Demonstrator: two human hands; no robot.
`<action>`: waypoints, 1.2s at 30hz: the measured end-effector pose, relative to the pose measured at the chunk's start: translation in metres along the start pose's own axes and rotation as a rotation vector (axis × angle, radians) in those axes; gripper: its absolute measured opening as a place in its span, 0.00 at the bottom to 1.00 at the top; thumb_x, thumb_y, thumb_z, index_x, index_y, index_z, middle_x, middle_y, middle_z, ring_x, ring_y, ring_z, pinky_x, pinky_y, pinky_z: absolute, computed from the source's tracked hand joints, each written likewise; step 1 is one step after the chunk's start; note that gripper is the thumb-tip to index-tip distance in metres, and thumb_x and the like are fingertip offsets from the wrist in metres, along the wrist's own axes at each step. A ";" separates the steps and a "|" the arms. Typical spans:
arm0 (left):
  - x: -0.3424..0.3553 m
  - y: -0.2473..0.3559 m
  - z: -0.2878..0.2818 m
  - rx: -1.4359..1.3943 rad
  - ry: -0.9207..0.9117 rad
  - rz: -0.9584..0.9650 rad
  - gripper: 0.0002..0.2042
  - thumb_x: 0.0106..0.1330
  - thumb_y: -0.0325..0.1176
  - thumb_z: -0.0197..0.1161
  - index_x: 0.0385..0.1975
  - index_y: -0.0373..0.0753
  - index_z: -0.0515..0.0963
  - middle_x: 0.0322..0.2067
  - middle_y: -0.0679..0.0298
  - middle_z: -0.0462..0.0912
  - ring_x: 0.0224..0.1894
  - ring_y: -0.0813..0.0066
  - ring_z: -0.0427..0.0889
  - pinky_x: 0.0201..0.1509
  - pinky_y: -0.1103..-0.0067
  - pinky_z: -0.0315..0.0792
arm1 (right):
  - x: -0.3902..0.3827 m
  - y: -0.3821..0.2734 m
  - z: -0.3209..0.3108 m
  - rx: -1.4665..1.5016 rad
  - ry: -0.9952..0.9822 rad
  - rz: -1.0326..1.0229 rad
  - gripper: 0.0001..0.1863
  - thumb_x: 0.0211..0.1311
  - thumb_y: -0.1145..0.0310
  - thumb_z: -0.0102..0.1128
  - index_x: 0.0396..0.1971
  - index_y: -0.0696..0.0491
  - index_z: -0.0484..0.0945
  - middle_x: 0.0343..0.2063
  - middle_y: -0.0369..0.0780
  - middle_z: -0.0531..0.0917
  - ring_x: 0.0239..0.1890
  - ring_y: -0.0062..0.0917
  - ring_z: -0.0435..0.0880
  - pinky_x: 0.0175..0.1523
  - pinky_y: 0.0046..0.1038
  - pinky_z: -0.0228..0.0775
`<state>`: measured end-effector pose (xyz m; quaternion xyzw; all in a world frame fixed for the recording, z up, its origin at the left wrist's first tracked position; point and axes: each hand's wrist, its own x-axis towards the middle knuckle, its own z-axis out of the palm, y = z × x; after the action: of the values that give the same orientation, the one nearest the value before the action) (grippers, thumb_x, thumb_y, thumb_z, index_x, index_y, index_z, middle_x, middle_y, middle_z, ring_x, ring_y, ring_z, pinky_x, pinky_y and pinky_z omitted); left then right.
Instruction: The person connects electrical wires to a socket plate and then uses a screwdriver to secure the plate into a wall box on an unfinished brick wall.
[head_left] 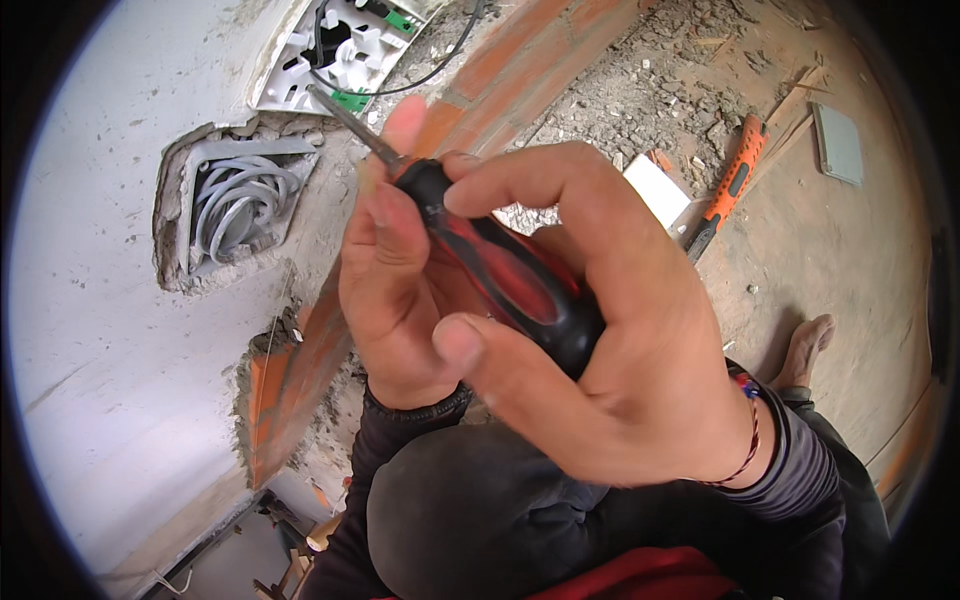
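A screwdriver [510, 275] with a red and black handle points up and left in front of me. My right hand [640, 320] is closed round the handle, with the thumb underneath and the index finger near the collar. Around the base of the metal shaft, my left hand [385, 290] is closed, thumb on the near side. The shaft's tip lies in front of a white plastic fibre-outlet housing [285, 88] with green connectors [348, 99] and a thin black cable [445, 62]. Below the housing, a coil of grey cable [240, 205] fills a recessed wall box [187, 215].
Broken plaster and rubble [640, 95] lie along a strip of exposed brick [525, 50]. On the floor to the right are an orange and black handled tool [738, 170], a grey flat plate [838, 145] and a white square piece [655, 192]. A bare foot [803, 352] shows at the right.
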<state>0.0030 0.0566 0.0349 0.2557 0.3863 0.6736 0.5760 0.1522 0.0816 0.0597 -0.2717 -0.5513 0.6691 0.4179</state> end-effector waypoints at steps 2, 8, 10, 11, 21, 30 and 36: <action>-0.002 0.000 0.003 -0.027 0.028 0.020 0.31 0.76 0.44 0.55 0.72 0.34 0.55 0.53 0.55 0.80 0.50 0.67 0.83 0.55 0.72 0.79 | 0.000 -0.004 0.001 0.441 0.045 0.217 0.22 0.70 0.70 0.58 0.60 0.52 0.65 0.31 0.38 0.79 0.22 0.20 0.75 0.25 0.21 0.66; 0.005 0.001 0.001 -0.132 -0.080 0.011 0.30 0.77 0.43 0.52 0.73 0.37 0.53 0.62 0.47 0.73 0.57 0.62 0.81 0.58 0.70 0.79 | 0.023 -0.048 -0.006 0.647 0.116 0.791 0.21 0.76 0.62 0.51 0.63 0.53 0.63 0.26 0.38 0.75 0.14 0.12 0.63 0.18 0.18 0.53; 0.007 0.000 -0.008 -0.177 -0.157 0.001 0.30 0.78 0.43 0.51 0.73 0.37 0.52 0.63 0.45 0.72 0.58 0.62 0.80 0.60 0.69 0.77 | 0.015 -0.036 -0.008 0.490 0.040 0.564 0.19 0.72 0.67 0.54 0.60 0.53 0.67 0.26 0.39 0.76 0.17 0.16 0.69 0.21 0.19 0.59; 0.009 -0.001 -0.016 -0.213 -0.225 -0.012 0.30 0.78 0.43 0.50 0.73 0.37 0.52 0.63 0.45 0.72 0.58 0.62 0.80 0.61 0.69 0.76 | 0.012 -0.031 -0.009 0.416 0.018 0.447 0.18 0.71 0.70 0.56 0.58 0.53 0.69 0.27 0.39 0.77 0.19 0.18 0.72 0.23 0.20 0.62; 0.007 -0.003 -0.003 0.053 -0.089 0.009 0.34 0.78 0.49 0.49 0.73 0.31 0.50 0.63 0.48 0.72 0.58 0.65 0.79 0.62 0.68 0.74 | 0.019 -0.014 -0.014 -0.487 0.001 -0.134 0.19 0.60 0.77 0.60 0.52 0.57 0.73 0.34 0.44 0.82 0.29 0.35 0.83 0.35 0.28 0.75; 0.012 0.003 -0.015 -0.129 0.037 0.043 0.25 0.79 0.43 0.49 0.69 0.36 0.60 0.47 0.54 0.83 0.46 0.64 0.84 0.52 0.64 0.81 | -0.036 0.013 -0.042 0.060 -0.124 0.329 0.22 0.67 0.73 0.57 0.59 0.57 0.65 0.31 0.38 0.75 0.27 0.17 0.72 0.34 0.19 0.63; 0.006 -0.020 -0.006 -0.061 -0.037 0.027 0.17 0.78 0.43 0.51 0.51 0.33 0.69 0.33 0.58 0.81 0.33 0.66 0.82 0.40 0.69 0.80 | -0.047 0.048 -0.040 0.055 -0.097 0.305 0.18 0.69 0.67 0.60 0.54 0.53 0.69 0.17 0.37 0.71 0.19 0.21 0.69 0.28 0.25 0.61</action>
<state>0.0090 0.0617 0.0150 0.2559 0.3513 0.6879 0.5813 0.1958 0.0598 -0.0008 -0.3083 -0.5046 0.7518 0.2917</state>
